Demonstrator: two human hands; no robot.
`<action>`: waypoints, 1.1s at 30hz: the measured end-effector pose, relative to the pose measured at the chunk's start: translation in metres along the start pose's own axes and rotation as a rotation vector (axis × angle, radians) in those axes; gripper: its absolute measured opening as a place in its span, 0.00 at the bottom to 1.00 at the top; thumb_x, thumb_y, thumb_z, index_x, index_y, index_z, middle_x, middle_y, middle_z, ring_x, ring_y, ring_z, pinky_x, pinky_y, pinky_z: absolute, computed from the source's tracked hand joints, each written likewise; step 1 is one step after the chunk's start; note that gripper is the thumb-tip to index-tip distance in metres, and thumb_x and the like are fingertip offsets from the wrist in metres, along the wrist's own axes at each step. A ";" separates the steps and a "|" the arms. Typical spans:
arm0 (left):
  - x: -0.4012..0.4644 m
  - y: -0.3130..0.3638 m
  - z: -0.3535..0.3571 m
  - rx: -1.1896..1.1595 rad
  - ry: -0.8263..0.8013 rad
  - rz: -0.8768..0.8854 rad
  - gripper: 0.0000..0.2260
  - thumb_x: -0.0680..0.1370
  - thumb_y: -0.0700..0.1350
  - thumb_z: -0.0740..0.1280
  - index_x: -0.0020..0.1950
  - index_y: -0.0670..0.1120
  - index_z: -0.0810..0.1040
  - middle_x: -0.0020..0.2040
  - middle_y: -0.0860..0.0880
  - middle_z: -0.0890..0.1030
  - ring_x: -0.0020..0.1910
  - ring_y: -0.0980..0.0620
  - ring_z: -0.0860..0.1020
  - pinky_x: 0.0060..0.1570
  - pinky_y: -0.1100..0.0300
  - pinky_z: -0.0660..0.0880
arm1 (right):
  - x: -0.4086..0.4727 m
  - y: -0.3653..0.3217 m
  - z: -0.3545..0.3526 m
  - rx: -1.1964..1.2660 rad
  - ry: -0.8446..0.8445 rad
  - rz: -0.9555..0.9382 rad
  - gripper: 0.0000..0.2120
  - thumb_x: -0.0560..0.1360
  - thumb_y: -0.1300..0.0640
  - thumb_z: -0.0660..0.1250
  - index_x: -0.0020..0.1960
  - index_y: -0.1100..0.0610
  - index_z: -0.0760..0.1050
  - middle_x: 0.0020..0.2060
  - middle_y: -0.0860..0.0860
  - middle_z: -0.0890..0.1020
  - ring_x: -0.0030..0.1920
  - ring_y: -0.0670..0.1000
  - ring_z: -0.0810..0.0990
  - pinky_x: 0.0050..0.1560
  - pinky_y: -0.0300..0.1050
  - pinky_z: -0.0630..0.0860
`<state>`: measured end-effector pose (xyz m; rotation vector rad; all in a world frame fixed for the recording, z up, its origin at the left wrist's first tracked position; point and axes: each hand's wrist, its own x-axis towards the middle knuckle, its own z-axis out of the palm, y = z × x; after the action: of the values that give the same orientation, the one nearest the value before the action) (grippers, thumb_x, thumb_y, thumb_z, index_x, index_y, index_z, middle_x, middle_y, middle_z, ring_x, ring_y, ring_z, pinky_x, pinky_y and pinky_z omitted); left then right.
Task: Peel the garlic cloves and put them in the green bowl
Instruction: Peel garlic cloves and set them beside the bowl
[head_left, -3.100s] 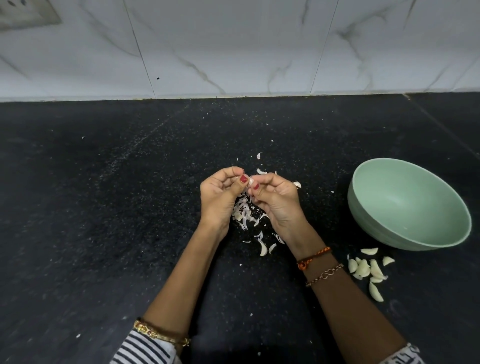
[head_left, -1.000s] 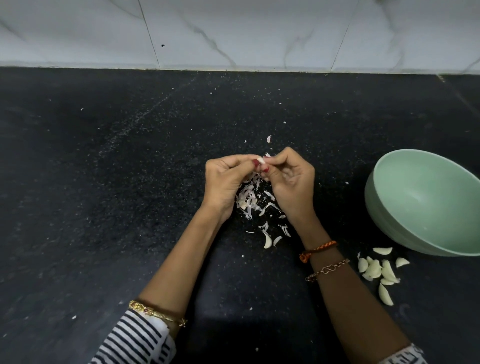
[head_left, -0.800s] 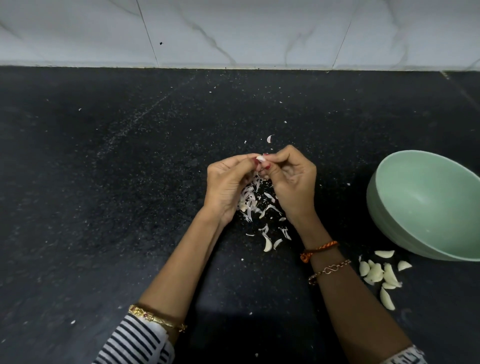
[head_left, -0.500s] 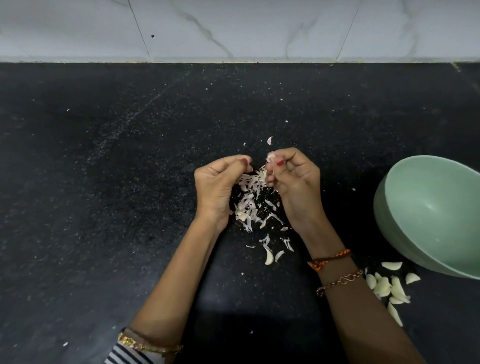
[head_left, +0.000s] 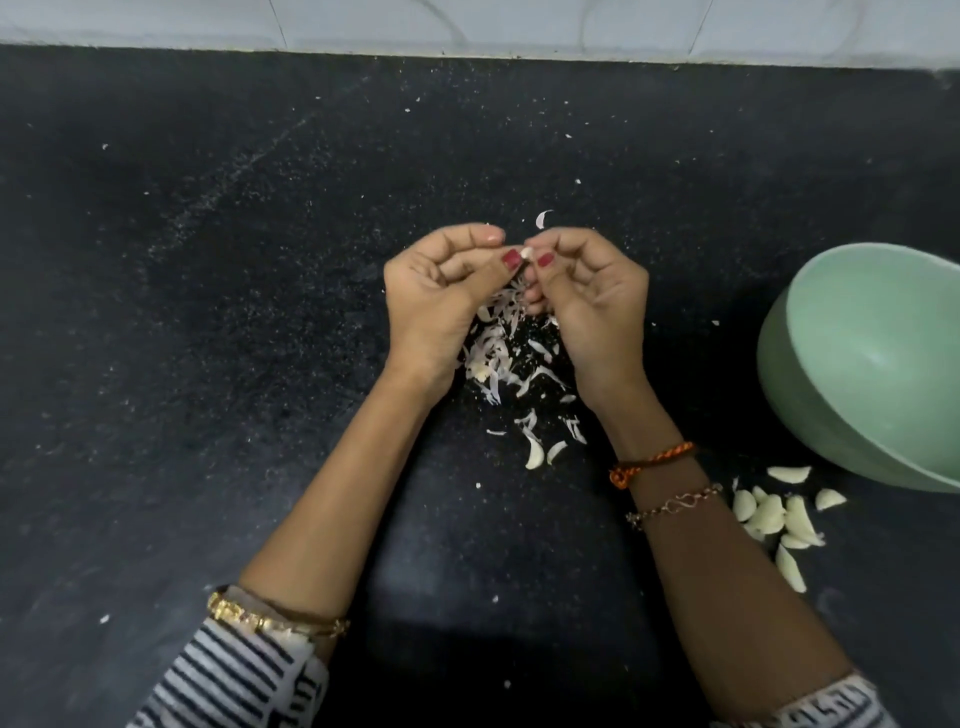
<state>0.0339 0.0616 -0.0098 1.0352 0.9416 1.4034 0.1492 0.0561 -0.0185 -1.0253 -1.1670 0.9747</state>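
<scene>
Hands rejoined since half second ago, thumbs meeting again. Left hand (head_left: 441, 296) and right hand (head_left: 592, 301) both curled, thumb tips pinching small garlic clove (head_left: 527, 253) between them, above peel pile (head_left: 511, 353). Clove mostly hidden; axis unclear. Green bowl (head_left: 872, 364) tilted, well right of pile; peeled cloves (head_left: 774, 514) lie on countertop (head_left: 208, 312) just below bowl. No readable writing.

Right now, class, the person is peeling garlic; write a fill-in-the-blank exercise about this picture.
1. Both hands, the left hand and the right hand, pinch one small garlic ____.
2. The green bowl holds ____ cloves.
3. The pile of skins lies ____ the two hands.
4. The loose cloves lie on the ____.

Missing: clove; no; between; counter
</scene>
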 end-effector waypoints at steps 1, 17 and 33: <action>0.000 0.000 0.000 -0.009 -0.003 -0.011 0.08 0.71 0.29 0.67 0.44 0.41 0.76 0.33 0.52 0.83 0.33 0.58 0.81 0.36 0.67 0.76 | 0.000 0.000 0.000 -0.009 0.008 -0.001 0.08 0.75 0.71 0.61 0.44 0.60 0.75 0.33 0.50 0.78 0.31 0.41 0.76 0.33 0.33 0.74; -0.001 0.001 -0.002 -0.046 -0.012 -0.038 0.10 0.69 0.29 0.69 0.40 0.43 0.76 0.35 0.49 0.83 0.35 0.55 0.81 0.41 0.63 0.78 | -0.001 0.005 0.002 -0.114 0.053 -0.152 0.08 0.73 0.71 0.64 0.45 0.59 0.74 0.34 0.48 0.78 0.31 0.38 0.77 0.35 0.30 0.74; -0.001 0.001 0.001 -0.072 0.085 -0.029 0.11 0.73 0.27 0.62 0.42 0.43 0.73 0.26 0.53 0.78 0.24 0.62 0.73 0.29 0.70 0.71 | -0.005 -0.002 0.008 0.148 -0.029 0.033 0.09 0.74 0.70 0.62 0.41 0.59 0.75 0.27 0.45 0.80 0.28 0.40 0.75 0.30 0.32 0.72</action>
<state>0.0348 0.0602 -0.0085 0.9109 0.9570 1.4561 0.1404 0.0514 -0.0167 -0.9177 -1.0874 1.0888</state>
